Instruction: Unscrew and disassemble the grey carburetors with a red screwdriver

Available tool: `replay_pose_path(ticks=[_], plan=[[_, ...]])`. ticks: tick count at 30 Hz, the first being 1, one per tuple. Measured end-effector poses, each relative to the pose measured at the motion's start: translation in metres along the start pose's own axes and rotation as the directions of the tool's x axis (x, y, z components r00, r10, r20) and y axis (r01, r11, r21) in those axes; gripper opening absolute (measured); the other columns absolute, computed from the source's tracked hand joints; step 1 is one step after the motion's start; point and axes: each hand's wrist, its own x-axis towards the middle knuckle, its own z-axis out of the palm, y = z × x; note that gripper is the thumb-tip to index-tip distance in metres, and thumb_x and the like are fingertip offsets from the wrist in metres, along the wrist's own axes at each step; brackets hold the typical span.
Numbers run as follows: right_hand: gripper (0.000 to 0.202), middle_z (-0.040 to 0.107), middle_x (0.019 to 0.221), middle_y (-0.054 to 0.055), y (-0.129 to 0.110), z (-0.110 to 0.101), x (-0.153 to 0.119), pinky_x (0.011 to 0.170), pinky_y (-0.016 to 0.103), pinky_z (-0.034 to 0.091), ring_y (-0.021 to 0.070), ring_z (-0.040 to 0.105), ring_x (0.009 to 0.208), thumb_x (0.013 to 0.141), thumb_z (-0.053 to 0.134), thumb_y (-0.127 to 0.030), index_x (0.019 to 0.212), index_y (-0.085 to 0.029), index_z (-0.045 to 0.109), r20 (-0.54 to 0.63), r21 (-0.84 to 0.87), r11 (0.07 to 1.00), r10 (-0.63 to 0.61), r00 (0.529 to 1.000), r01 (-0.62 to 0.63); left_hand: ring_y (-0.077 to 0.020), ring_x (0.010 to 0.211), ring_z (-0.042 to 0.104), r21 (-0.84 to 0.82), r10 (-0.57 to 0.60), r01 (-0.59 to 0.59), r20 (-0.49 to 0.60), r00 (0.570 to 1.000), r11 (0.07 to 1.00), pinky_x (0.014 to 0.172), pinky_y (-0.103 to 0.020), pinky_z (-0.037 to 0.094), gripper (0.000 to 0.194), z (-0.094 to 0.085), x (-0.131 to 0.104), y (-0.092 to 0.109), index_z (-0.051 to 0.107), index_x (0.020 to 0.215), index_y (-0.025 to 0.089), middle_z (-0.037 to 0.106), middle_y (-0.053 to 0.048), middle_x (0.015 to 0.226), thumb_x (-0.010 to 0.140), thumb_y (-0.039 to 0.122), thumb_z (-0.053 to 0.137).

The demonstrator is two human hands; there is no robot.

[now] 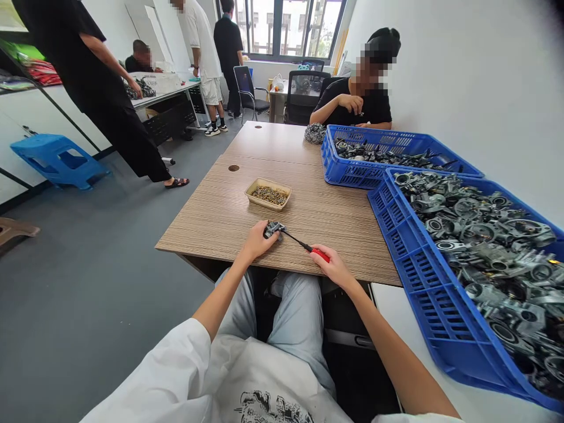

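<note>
My left hand (258,241) is closed around a small grey metal casting (275,229) near the front edge of the wooden table (220,217). My right hand (332,265) grips the red handle of a screwdriver (304,244). The screwdriver's dark shaft points left, and its tip meets the casting; the exact contact spot is too small to make out. Just beyond my hands stands a shallow cream tray (285,205) holding many small brass-coloured screws (269,194).
At my right, a blue crate (423,311) is heaped with metal castings (497,247). Behind it, a second blue crate (348,174) holds darker parts. A seated person (352,106) works across the table beside a pile of metal pieces (314,133). Other people stand at left.
</note>
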Motion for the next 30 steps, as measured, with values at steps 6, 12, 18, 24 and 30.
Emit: replay_pose_path(ticks=[6,12,18,24,30], plan=[[0.039,0.079,0.118,0.012,0.009,0.006,0.0,0.102,0.046,0.054,0.0312,0.072,0.111,0.092,0.069,-0.05,0.115,-0.02,0.078,-0.088,-0.094,0.995,-0.026,0.996,0.018,-0.0225,0.091,0.063,0.012,-0.02,0.02,-0.022,1.0,1.0,0.087,-0.036,0.051,0.013,-0.002,0.0,0.002,0.064,0.096,0.022,0.067,-0.005,0.096,0.094,0.035,0.067],[0.036,0.077,0.116,0.012,0.009,0.01,-0.006,0.1,0.046,0.055,0.0311,0.07,0.111,0.101,0.059,-0.042,0.129,-0.025,0.075,-0.091,-0.288,0.945,-0.185,0.978,0.152,-0.0236,0.091,0.063,-0.003,-0.014,0.014,-0.035,0.999,1.0,0.087,-0.037,0.051,0.011,-0.003,0.0,0.003,0.065,0.095,0.021,0.068,-0.006,0.095,0.094,0.032,0.067],[0.037,0.073,0.096,0.009,-0.001,0.009,-0.006,0.085,0.042,0.057,0.0271,0.067,0.089,0.095,0.068,-0.045,0.126,-0.026,0.073,-0.164,-0.225,0.969,-0.141,0.976,0.102,-0.0238,0.095,0.064,-0.007,-0.021,0.021,-0.021,1.0,1.0,0.089,-0.038,0.051,0.012,-0.002,0.0,0.001,0.066,0.1,0.022,0.069,-0.006,0.098,0.094,0.032,0.068],[0.054,0.045,0.062,-0.006,-0.015,0.009,0.001,0.037,0.021,0.019,0.0074,0.026,0.046,0.084,0.074,-0.07,0.107,-0.021,0.068,0.057,0.478,0.804,0.373,0.926,-0.353,-0.0231,0.091,0.063,-0.009,-0.004,0.003,-0.02,1.0,1.0,0.086,-0.036,0.051,0.013,-0.002,0.001,0.001,0.065,0.096,0.021,0.067,-0.005,0.094,0.094,0.034,0.068],[0.055,0.039,0.059,-0.008,-0.018,0.013,0.0,0.036,0.018,0.015,0.0046,0.022,0.045,0.08,0.077,-0.073,0.081,-0.021,0.058,0.094,0.547,0.743,0.402,0.911,-0.385,-0.0235,0.094,0.064,-0.013,-0.012,0.012,-0.021,1.0,1.0,0.088,-0.037,0.052,0.014,0.0,0.0,-0.002,0.065,0.098,0.022,0.068,-0.006,0.097,0.094,0.034,0.068]])
